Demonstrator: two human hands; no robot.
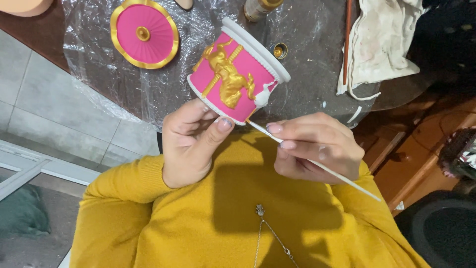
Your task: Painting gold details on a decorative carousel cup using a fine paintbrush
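Pinching the pink carousel pot (237, 69) in my left hand (191, 144), thin white brush (317, 164) gripped in my right hand (317, 151), tip at pot's rim, pink lid (144, 33) on plastic-covered table (307, 34).

Pink-and-gold lid (144, 33), stained cloth (382, 42)

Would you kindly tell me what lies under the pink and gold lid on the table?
The pink and gold lid rests on crinkled clear plastic sheeting spread over the dark table. Whatever sits directly beneath the lid is covered.
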